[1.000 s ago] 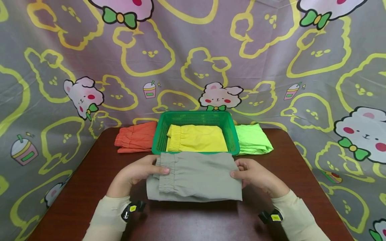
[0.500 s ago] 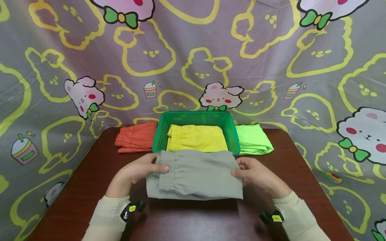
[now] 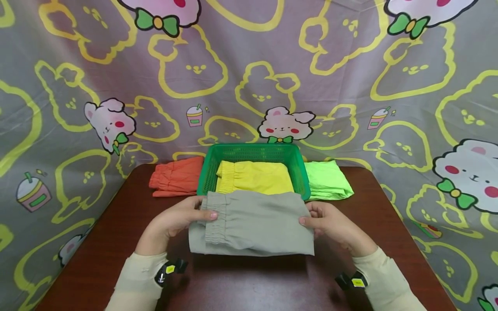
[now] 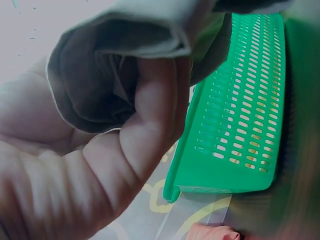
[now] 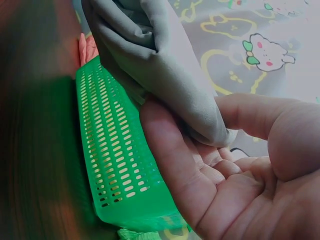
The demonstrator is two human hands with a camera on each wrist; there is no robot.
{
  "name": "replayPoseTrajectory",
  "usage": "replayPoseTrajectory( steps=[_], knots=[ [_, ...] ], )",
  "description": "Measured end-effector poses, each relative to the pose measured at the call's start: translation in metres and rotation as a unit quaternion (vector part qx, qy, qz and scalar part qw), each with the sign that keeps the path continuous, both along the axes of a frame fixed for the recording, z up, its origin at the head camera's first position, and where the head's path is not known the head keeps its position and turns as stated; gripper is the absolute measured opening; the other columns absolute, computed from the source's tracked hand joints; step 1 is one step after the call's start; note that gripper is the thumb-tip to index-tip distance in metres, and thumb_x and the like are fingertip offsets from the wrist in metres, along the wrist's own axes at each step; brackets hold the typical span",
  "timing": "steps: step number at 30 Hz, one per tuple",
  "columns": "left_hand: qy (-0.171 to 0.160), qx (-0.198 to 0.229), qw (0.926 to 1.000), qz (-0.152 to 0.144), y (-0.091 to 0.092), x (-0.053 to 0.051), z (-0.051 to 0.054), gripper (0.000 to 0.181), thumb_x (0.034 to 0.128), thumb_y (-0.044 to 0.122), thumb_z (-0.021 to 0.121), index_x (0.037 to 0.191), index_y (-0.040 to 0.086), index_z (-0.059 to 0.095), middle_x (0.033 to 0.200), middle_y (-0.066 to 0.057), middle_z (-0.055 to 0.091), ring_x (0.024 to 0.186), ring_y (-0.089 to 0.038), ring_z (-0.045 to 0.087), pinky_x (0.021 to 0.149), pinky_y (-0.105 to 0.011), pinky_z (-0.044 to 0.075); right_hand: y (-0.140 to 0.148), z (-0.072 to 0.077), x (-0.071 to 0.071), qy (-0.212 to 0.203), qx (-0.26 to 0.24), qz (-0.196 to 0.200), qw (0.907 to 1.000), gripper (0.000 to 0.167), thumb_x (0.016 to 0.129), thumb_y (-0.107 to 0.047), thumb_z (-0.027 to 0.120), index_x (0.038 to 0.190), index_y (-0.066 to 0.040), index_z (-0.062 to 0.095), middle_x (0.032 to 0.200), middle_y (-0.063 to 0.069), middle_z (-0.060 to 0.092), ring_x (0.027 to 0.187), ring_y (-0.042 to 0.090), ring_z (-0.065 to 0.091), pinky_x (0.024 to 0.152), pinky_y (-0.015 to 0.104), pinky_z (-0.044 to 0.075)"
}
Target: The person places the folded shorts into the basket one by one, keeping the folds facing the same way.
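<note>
Folded grey cloth with a gathered elastic band point(image 3: 256, 224) is held up above the table in the head view, just in front of the green basket point(image 3: 301, 172). At its left end the left hand point(image 3: 175, 222) grips it, thumb on top near the band. The right hand point(image 3: 330, 222) pinches the opposite end between thumb and fingers. Both wrist views show fingers curled under the grey cloth point(image 4: 150, 30), point(image 5: 170, 75). Inside the basket lies a folded yellow garment point(image 3: 258, 177), its front edge hidden by the grey cloth.
A folded red garment point(image 3: 177, 176) lies left of the basket and a bright green one point(image 3: 328, 180) to its right, on the dark brown table point(image 3: 249, 285). A patterned curtain point(image 3: 233, 95) hangs behind the table.
Both hands have raised the grey cloth slightly and moved it a little toward the basket, so that it covers more of the basket's front rim.
</note>
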State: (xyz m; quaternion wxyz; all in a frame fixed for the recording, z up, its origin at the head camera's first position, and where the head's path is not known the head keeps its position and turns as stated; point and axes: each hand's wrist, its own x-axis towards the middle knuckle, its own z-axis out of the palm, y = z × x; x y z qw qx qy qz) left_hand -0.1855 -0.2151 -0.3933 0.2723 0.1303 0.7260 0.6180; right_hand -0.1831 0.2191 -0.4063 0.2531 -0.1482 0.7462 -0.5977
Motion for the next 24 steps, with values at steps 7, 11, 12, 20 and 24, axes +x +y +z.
replayPoseTrajectory(
  steps=[7, 11, 12, 20, 24],
  knots=[
    [-0.009, 0.013, 0.9999, 0.007, 0.001, 0.0, 0.001, 0.053, 0.097, 0.018, 0.071, 0.143, 0.004, 0.049, 0.124, -0.011, 0.07, 0.108, -0.028, 0.071, 0.091, -0.042, 0.058, -0.001, 0.001, 0.001, 0.008, -0.004, -0.014, 0.9999, 0.043, 0.099, -0.02, 0.07, 0.127, 0.008, 0.054, 0.11, 0.012, 0.073, 0.094, 0.027, 0.073, 0.078, 0.045, 0.062],
    [-0.013, 0.015, 0.9996, 0.018, 0.003, -0.001, 0.0, 0.055, 0.0972, 0.02, 0.071, 0.144, 0.003, 0.047, 0.124, -0.01, 0.069, 0.108, -0.025, 0.069, 0.091, -0.04, 0.057, -0.001, 0.001, 0.001, 0.009, -0.008, -0.018, 0.9998, 0.044, 0.099, -0.021, 0.069, 0.128, 0.008, 0.054, 0.111, 0.012, 0.073, 0.095, 0.027, 0.073, 0.079, 0.045, 0.062],
    [-0.017, 0.017, 0.9995, 0.023, 0.003, -0.001, 0.0, 0.056, 0.0973, 0.021, 0.07, 0.145, 0.002, 0.046, 0.123, -0.01, 0.069, 0.108, -0.025, 0.069, 0.091, -0.04, 0.057, -0.001, 0.001, 0.002, 0.009, -0.008, -0.019, 0.9997, 0.044, 0.099, -0.021, 0.069, 0.128, 0.008, 0.054, 0.111, 0.013, 0.072, 0.095, 0.027, 0.073, 0.079, 0.045, 0.062],
    [-0.036, 0.032, 0.9977, 0.047, 0.009, -0.001, -0.002, 0.058, 0.0995, 0.022, 0.067, 0.148, 0.002, 0.043, 0.123, -0.01, 0.068, 0.109, -0.025, 0.068, 0.092, -0.042, 0.057, -0.003, 0.001, 0.0, 0.027, 0.011, -0.042, 0.9987, 0.04, 0.1, -0.024, 0.068, 0.126, 0.005, 0.056, 0.108, 0.011, 0.072, 0.094, 0.024, 0.072, 0.081, 0.042, 0.06],
    [-0.029, 0.026, 0.9976, 0.058, 0.012, -0.003, 0.0, 0.056, 0.0993, 0.025, 0.067, 0.147, 0.005, 0.046, 0.121, -0.009, 0.07, 0.108, -0.026, 0.069, 0.091, -0.041, 0.057, -0.004, 0.004, -0.002, 0.031, 0.02, -0.066, 0.9971, 0.039, 0.1, -0.025, 0.068, 0.125, 0.003, 0.057, 0.108, 0.011, 0.071, 0.093, 0.023, 0.071, 0.081, 0.038, 0.059]
  ],
)
